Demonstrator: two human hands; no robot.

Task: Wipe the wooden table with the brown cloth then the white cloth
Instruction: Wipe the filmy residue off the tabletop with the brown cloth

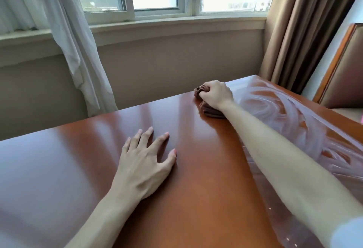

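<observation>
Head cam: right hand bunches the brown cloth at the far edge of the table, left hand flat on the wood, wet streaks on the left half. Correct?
Not quite. The wet streaks are on the right half of the wooden table, not the left, as the head view shows. The rest holds: the right hand bunches the brown cloth at the far edge, and the left hand lies flat on the wood.
</observation>
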